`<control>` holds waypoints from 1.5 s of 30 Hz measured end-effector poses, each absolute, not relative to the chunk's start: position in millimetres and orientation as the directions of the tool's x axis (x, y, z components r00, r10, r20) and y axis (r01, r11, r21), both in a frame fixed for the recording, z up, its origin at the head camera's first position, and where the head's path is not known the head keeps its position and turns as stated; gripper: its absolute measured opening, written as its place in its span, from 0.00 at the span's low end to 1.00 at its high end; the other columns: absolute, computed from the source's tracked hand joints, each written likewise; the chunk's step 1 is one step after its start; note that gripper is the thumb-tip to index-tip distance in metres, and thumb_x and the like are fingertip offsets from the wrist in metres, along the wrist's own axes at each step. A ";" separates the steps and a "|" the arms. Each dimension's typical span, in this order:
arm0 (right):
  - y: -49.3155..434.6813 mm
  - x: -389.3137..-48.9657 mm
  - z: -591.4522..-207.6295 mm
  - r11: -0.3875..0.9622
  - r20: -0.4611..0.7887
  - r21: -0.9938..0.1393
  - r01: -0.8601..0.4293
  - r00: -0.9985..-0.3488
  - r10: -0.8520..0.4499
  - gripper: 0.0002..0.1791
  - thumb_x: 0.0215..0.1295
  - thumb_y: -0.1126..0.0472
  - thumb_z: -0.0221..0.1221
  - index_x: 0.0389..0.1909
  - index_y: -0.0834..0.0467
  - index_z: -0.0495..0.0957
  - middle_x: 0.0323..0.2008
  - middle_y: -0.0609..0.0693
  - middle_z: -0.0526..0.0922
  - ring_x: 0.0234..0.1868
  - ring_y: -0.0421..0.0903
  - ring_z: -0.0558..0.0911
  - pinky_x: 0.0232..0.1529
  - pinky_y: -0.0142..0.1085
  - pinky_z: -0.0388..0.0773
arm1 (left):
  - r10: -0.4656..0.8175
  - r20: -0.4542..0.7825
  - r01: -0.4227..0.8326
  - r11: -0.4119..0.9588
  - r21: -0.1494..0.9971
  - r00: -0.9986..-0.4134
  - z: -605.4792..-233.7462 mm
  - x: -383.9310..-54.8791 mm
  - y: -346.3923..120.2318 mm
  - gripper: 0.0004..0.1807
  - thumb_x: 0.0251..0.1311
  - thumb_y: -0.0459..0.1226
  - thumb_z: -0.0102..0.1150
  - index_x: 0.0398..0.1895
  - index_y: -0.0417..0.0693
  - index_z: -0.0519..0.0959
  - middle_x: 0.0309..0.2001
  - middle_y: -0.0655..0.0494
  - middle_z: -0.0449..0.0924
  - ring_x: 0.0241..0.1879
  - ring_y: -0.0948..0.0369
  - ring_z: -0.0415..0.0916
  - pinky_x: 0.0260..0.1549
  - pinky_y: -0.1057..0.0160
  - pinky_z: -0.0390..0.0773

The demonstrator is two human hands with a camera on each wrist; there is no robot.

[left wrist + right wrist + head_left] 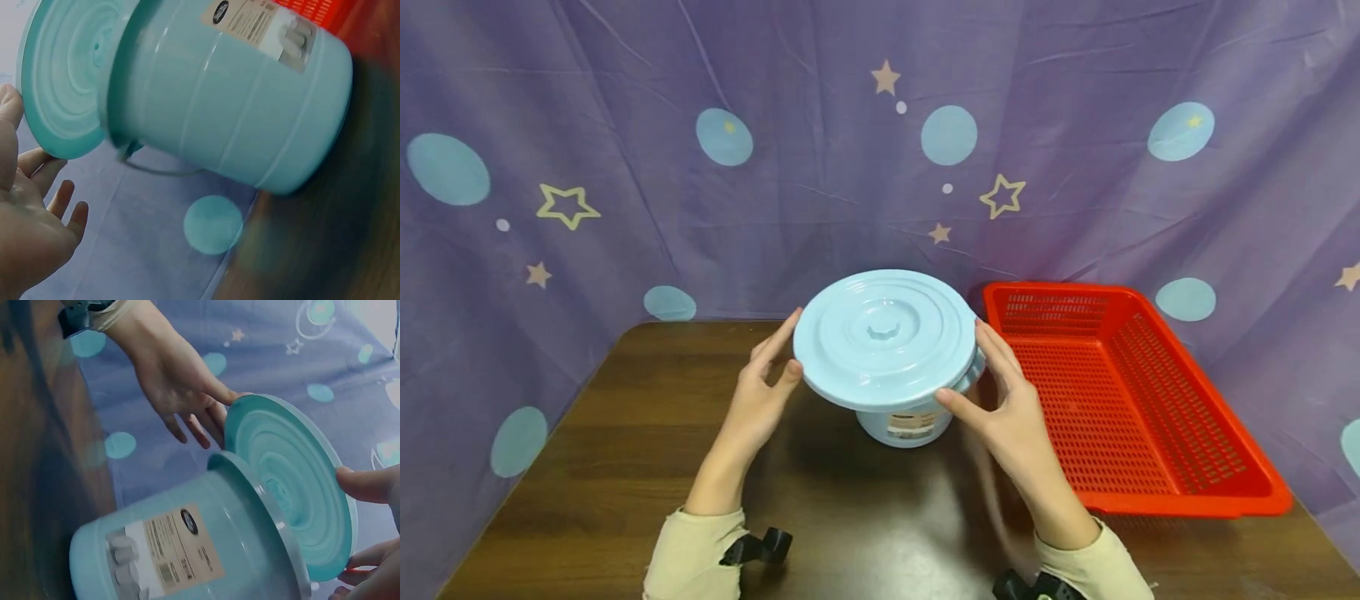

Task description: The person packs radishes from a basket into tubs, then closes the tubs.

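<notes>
A round light-blue lid (pixel 880 367) with a small raised knob sits tilted over a light-blue bucket (pixel 868 425). Thumb and fingers of my left hand (pixel 756 408) hold the lid's left edge, while my right hand (pixel 1018 421) grips its right edge. Both wrist views show a gap between lid and bucket rim, with the lid's ridged underside visible. A paper label (pixel 178 550) is stuck on the bucket's side. The bucket's handle (pixel 162 171) hangs beside its rim in the left wrist view. From the head view, the lid hides the bucket's opening.
A red perforated plastic basket (pixel 1150 503) stands on the right, close beside the bucket and right hand. The dark wooden table (pixel 625 467) carries everything. Behind it hangs a purple curtain (pixel 820 167) with stars and blue dots.
</notes>
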State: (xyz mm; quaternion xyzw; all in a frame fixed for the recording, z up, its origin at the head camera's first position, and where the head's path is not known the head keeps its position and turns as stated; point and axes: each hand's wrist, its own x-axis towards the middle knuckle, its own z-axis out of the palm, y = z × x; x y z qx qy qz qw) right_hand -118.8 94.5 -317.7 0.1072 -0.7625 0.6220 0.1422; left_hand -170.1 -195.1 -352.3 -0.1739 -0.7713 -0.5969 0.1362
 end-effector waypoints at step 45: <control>127.0 -138.9 -314.5 0.120 0.065 -0.991 -0.055 -0.995 0.077 0.38 0.67 0.64 0.61 0.76 0.56 0.57 0.73 0.54 0.60 0.72 0.51 0.59 0.71 0.49 0.55 | 0.103 0.332 0.347 0.304 0.887 -0.938 -362.2 -186.1 -167.3 0.33 0.69 0.44 0.58 0.76 0.54 0.62 0.72 0.49 0.58 0.69 0.53 0.51 0.65 0.45 0.57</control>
